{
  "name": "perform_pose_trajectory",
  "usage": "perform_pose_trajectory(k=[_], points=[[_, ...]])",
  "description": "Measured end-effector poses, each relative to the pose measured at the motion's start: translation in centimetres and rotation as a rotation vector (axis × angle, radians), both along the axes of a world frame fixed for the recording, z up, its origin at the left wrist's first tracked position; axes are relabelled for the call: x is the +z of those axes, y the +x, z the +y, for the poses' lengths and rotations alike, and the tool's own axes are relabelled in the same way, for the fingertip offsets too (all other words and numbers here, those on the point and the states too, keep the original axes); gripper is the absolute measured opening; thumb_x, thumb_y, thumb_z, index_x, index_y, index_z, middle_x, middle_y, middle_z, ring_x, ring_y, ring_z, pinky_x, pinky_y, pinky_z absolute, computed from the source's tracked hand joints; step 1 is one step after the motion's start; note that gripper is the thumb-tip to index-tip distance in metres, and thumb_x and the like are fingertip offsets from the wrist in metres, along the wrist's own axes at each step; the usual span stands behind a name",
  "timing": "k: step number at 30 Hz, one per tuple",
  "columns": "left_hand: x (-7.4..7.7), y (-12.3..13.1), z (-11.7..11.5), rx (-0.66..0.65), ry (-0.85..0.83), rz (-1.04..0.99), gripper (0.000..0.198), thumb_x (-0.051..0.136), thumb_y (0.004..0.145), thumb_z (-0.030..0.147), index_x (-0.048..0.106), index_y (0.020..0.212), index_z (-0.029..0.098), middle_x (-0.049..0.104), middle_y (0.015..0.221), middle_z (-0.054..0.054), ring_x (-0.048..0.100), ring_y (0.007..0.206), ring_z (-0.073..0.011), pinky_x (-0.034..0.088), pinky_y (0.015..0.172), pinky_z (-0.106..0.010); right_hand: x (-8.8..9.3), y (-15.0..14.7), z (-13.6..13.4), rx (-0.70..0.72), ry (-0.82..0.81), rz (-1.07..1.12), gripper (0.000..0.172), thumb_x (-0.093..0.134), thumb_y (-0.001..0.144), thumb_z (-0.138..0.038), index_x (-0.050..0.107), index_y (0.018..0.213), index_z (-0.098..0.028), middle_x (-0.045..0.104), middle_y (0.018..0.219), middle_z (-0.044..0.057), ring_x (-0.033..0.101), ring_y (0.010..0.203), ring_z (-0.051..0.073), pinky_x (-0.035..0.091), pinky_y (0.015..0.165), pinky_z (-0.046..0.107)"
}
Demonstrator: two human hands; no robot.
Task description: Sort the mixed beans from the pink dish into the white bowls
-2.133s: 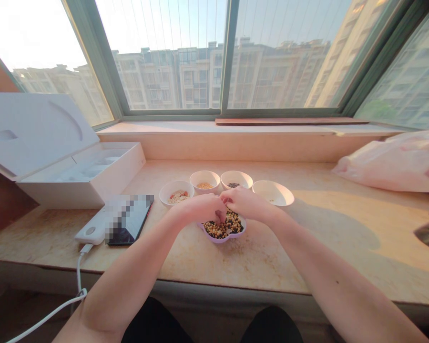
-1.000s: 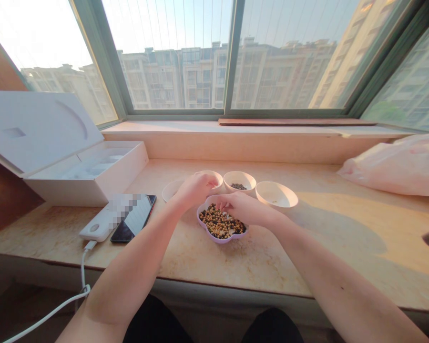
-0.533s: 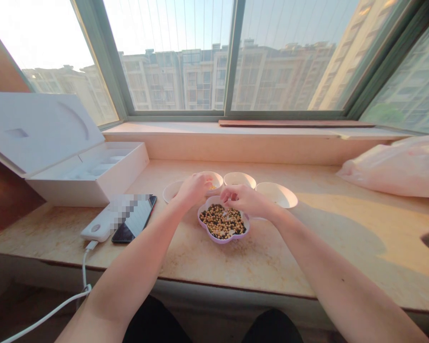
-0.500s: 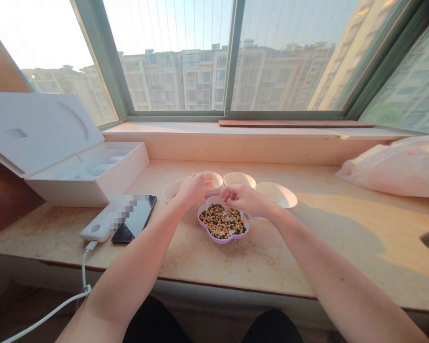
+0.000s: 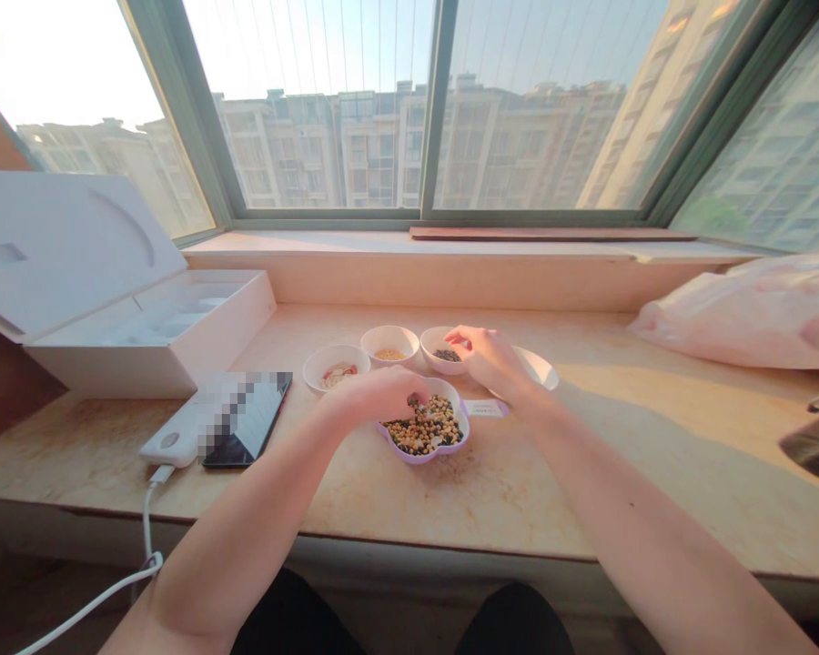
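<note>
Hands stood apart. The left hand [image 5: 375, 398] was curled into the mixed beans [image 5: 427, 429] in the lilac flower-shaped dish [image 5: 409, 460]; any grip could not be determined. The right hand [image 5: 491, 361] had moved off the dish, half-open above the bowl of dark seeds [image 5: 437, 338], with any grip likewise undetermined. The dish sat on the marble sill [image 5: 355, 491], near the bowl of yellow grains [image 5: 389, 334].

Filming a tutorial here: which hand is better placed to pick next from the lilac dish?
Probably the left hand: its fingers touch the beans in the lilac flower-shaped dish, while the right hand sits away, over the white bowl of dark seeds.
</note>
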State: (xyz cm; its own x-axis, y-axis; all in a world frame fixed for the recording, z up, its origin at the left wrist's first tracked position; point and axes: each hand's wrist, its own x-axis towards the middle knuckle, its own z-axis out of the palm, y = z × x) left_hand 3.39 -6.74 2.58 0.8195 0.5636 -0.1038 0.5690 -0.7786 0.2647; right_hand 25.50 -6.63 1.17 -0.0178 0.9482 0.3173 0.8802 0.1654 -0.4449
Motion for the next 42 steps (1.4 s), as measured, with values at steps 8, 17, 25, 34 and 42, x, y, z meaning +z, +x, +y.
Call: perform_pose_trajectory(k=[8, 17, 25, 34, 42], points=[[-0.4, 0.5, -0.2, -0.049, -0.025, -0.005, 0.025, 0.054, 0.080, 0.007, 0.076, 0.080, 0.019, 0.075, 0.083, -0.003, 0.058, 0.068, -0.0139, 0.040, 0.065, -0.025, -0.4, 0.3, 0.1, -0.055, -0.032, -0.038, 0.035, 0.053, 0.096, -0.036, 0.074, 0.122, -0.023, 0.073, 0.125, 0.012, 0.067, 0.109, 0.029, 0.050, 0.087, 0.036], [-0.6, 0.9, -0.5, -0.026, -0.024, -0.033, 0.023, 0.055, 0.081, 0.005, 0.071, 0.069, 0.018, 0.069, 0.070, -0.001, 0.051, 0.059, -0.0132, 0.035, 0.060, -0.028, -0.1, -0.1, 0.1, -0.043, -0.022, 0.004, 0.028, 0.056, 0.095, -0.030, 0.075, 0.114, -0.022, 0.073, 0.127, 0.010, 0.066, 0.116, 0.028, 0.050, 0.093, 0.036], [-0.6, 1.0, -0.5, 0.004, -0.005, -0.009, 0.028, 0.050, 0.082, 0.006, 0.075, 0.087, 0.018, 0.074, 0.088, -0.007, 0.061, 0.074, -0.0181, 0.041, 0.070, -0.030, 0.0, -0.3, 0.0, -0.046, -0.011, -0.002, 0.028, 0.056, 0.094, -0.027, 0.076, 0.113, -0.022, 0.076, 0.112, 0.009, 0.068, 0.103, 0.025, 0.050, 0.088, 0.034], [-0.8, 0.0, 1.9, 0.141, 0.075, -0.278, 0.028, 0.047, 0.087, 0.008, 0.073, 0.091, 0.018, 0.073, 0.092, -0.005, 0.062, 0.086, -0.0179, 0.045, 0.079, -0.028, -0.1, -0.6, 0.1, 0.033, 0.016, -0.020, 0.026, 0.058, 0.094, -0.030, 0.078, 0.108, -0.021, 0.078, 0.108, 0.008, 0.068, 0.093, 0.023, 0.051, 0.085, 0.032], [-1.2, -1.0, 3.9, 0.303, 0.233, -0.502, 0.024, 0.050, 0.083, 0.001, 0.068, 0.078, 0.015, 0.068, 0.081, -0.003, 0.057, 0.077, -0.0157, 0.044, 0.079, -0.028, 0.7, -1.6, -1.0, 0.199, 0.051, -0.023, 0.021, 0.060, 0.092, -0.026, 0.079, 0.097, -0.022, 0.078, 0.093, 0.006, 0.067, 0.082, 0.021, 0.050, 0.076, 0.030]])
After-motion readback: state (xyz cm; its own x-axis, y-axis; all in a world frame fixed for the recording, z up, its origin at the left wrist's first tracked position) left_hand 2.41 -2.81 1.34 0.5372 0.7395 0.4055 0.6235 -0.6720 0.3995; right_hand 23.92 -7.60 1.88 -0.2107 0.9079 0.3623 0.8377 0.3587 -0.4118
